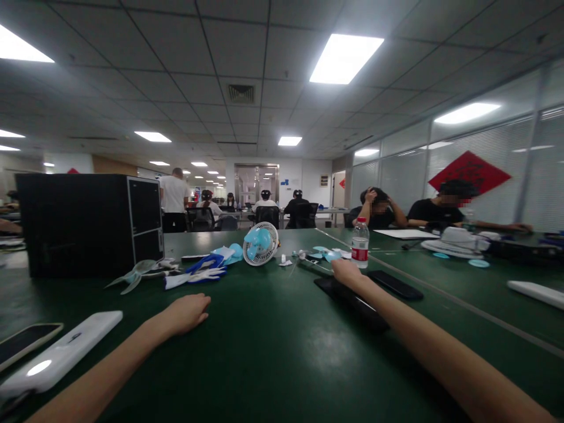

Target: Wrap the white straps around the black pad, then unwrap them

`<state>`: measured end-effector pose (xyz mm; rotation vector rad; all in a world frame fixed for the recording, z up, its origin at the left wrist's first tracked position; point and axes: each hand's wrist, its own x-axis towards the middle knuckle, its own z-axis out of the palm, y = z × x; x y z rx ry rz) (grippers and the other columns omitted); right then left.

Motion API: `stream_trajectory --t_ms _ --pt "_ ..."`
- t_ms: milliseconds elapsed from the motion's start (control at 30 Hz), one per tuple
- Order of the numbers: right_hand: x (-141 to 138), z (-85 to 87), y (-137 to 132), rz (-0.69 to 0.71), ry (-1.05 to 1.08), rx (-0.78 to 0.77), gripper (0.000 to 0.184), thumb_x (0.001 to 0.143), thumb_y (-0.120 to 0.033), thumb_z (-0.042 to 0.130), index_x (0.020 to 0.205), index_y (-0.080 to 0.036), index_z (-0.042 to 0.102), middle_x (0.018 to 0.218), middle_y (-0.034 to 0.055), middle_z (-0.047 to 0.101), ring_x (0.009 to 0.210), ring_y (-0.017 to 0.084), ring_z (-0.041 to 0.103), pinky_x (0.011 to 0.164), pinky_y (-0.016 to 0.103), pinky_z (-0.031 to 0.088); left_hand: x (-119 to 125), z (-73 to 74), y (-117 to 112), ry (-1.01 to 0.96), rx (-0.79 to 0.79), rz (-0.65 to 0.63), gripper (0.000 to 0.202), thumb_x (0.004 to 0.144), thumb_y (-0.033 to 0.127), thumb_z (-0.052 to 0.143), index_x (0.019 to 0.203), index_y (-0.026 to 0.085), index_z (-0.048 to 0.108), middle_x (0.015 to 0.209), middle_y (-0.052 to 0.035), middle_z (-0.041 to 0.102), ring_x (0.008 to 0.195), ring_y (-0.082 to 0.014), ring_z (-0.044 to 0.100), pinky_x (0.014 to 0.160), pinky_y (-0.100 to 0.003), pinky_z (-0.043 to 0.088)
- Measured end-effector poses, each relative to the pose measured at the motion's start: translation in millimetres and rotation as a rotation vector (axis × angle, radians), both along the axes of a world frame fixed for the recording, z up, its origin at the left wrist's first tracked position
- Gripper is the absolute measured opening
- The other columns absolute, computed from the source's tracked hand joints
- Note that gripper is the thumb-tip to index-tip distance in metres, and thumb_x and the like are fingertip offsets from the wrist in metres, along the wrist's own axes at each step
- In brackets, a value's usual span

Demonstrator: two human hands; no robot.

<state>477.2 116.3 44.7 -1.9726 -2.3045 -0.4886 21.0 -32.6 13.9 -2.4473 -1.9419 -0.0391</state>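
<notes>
One camera sits on the person's head, behind and higher than the fingers [204,301]. It faces forward, past the fingers, to the far wall [316,175]. It sees very wide: the green table [259,346] under the fingers is close, and the ceiling [171,44] shows high above them.

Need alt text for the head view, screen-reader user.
A person's left hand is near blue-and-white gloves, their right hand beside a red-capped bottle, over a green table. Beyond them is a white-and-blue fan; a black computer case stands at left.
</notes>
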Motion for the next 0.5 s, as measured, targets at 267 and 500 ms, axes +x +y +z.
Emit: stream_trajectory --t_ms 267,500 --pt "57.7 2.2 -12.7 -0.199 0.064 -0.135 0.025 0.068 -0.024 0.068 0.091 -0.015 0.069 0.097 0.016 0.068 0.091 0.03 0.065 0.069 0.034 0.048 1.3 1.0 -1.6 -0.029 -0.01 -0.005 0.026 0.082 0.035 0.049 0.1 0.02 0.061 0.108 -0.0098 0.062 0.096 -0.0245 0.06 0.08 -0.036 0.048" --pt "73.8 -1.7 -9.7 -0.229 0.14 -0.18 0.025 0.065 -0.018 0.067 0.09 -0.014 0.067 0.095 0.0145 0.067 0.089 0.028 0.064 0.066 0.032 0.048 -2.3 -4.0 2.9 -0.011 0.006 -0.014 0.024 0.082 0.034 0.05 0.099 0.021 0.061 0.106 -0.0093 0.062 0.095 -0.0233 0.06 0.08 -0.035 0.048"
